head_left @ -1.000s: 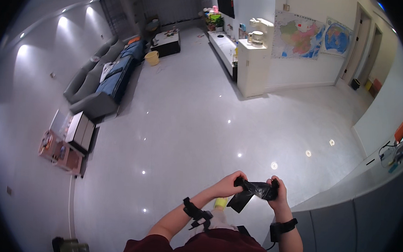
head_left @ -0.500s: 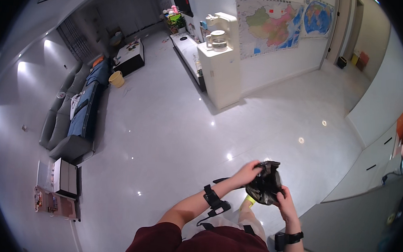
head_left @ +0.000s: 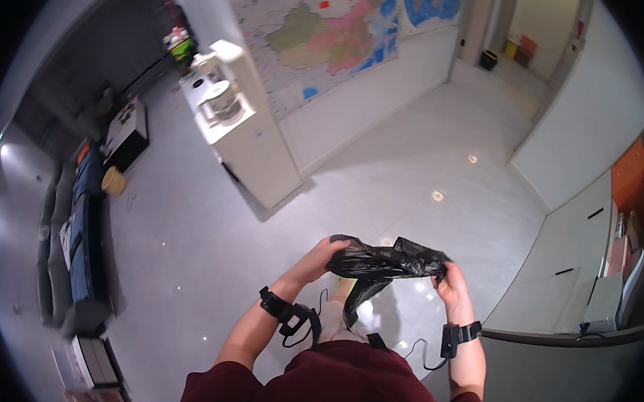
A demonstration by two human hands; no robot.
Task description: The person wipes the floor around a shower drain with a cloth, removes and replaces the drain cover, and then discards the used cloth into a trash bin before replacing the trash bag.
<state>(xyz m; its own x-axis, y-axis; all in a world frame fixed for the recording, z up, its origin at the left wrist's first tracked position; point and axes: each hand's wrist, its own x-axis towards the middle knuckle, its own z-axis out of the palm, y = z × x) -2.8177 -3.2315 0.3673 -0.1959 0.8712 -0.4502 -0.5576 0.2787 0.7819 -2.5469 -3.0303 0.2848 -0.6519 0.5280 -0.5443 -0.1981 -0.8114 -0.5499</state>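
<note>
With the left hand [head_left: 324, 254] and right hand [head_left: 448, 280] each clamped on the crumpled black plastic bag [head_left: 385, 261] held chest-high over the floor, the grips look best drawn toward nine and three o'clock to spread its mouth.

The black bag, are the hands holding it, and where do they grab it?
Yes. The left hand grips the black plastic bag at its left end and the right hand at its right end; the rest hangs between.

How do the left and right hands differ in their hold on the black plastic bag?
The left hand grips the black plastic bag at its left end, partly hidden behind a fold; the right hand pinches the right end, fingers showing. The left hand sits higher in the picture than the right. Both wear dark wrist straps with cables.
</note>
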